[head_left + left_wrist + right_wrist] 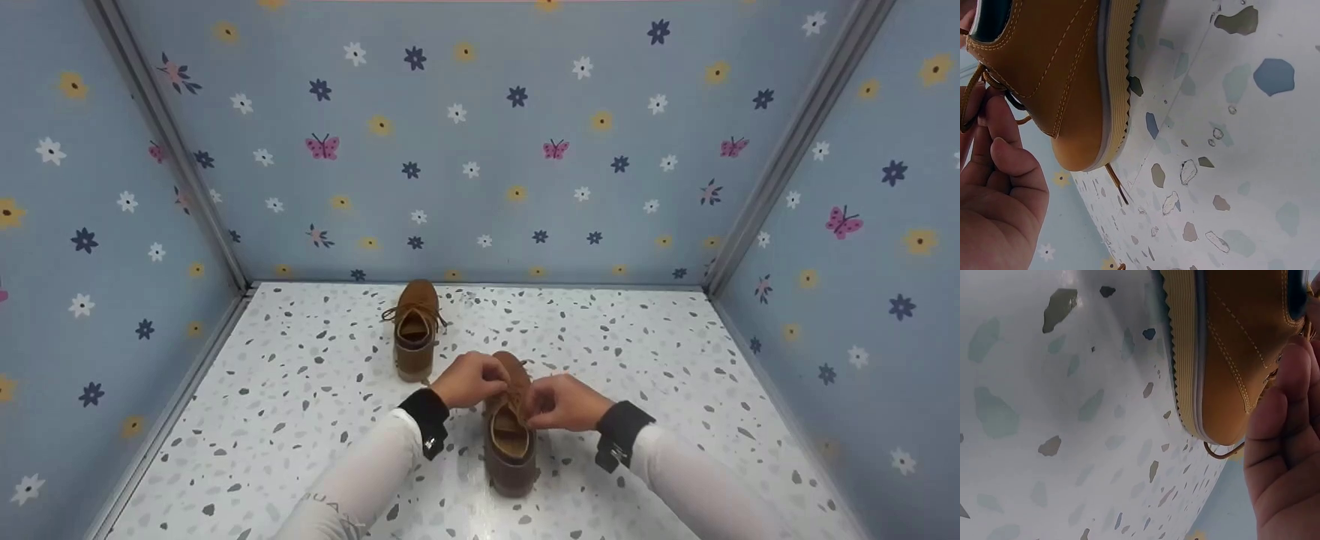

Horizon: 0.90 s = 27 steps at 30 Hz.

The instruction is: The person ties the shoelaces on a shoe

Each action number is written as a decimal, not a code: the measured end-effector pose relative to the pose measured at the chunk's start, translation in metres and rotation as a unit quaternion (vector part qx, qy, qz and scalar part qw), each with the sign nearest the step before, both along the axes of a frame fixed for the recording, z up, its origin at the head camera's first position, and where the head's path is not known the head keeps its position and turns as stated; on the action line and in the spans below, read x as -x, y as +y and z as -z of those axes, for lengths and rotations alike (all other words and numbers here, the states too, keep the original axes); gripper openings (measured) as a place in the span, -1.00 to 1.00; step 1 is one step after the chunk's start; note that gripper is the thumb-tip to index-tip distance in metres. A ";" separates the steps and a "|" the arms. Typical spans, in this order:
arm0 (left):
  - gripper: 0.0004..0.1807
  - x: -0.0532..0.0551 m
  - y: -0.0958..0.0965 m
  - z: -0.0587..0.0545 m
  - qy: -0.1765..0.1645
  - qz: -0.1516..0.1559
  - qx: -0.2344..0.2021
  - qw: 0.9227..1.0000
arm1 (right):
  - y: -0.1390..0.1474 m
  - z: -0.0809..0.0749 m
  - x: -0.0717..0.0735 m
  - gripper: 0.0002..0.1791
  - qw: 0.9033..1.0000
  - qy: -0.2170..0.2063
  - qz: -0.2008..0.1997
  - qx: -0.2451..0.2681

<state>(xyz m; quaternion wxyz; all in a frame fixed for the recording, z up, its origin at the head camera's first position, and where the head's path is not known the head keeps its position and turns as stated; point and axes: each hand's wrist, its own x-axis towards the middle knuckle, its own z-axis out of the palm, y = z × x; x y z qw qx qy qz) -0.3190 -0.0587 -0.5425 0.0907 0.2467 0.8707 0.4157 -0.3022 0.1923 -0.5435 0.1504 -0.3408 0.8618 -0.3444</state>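
A brown lace-up shoe (511, 472) stands on the speckled floor with its toe pointing away from me. My left hand (472, 381) is at the left of its lacing, thumb and fingers pinching a shoelace (965, 107). From the other side, my right hand (566, 403) pinches the lace near the top eyelets. Bent fingers (1293, 374) of that hand partly cover the lacing in the right wrist view. Part of a lace (1223, 455) curves out beyond the toe there. The knot area is mostly hidden behind the fingers.
A matching brown shoe (415, 361) stands farther back to the left, its laces hanging at both sides. Flower-patterned panels (480, 150) rise at the back and both sides of the white speckled floor (300, 420), joined by grey metal posts (795, 142).
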 end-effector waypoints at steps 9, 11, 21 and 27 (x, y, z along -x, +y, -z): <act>-0.92 0.001 0.000 0.000 0.005 -0.006 0.006 1.000 | -0.007 0.005 -0.009 -0.84 0.999 0.037 0.003 0.025; -0.92 0.002 0.000 0.000 0.008 -0.005 0.006 1.000 | -0.009 0.006 -0.011 -0.85 0.998 0.061 0.006 0.032; -0.91 0.001 0.000 0.000 0.015 -0.003 0.011 1.000 | -0.018 0.011 -0.016 -0.92 0.978 0.201 -0.042 0.034; -0.91 0.001 0.000 0.000 0.012 -0.006 0.006 1.000 | -0.022 0.013 -0.016 -0.90 0.965 0.261 -0.021 0.023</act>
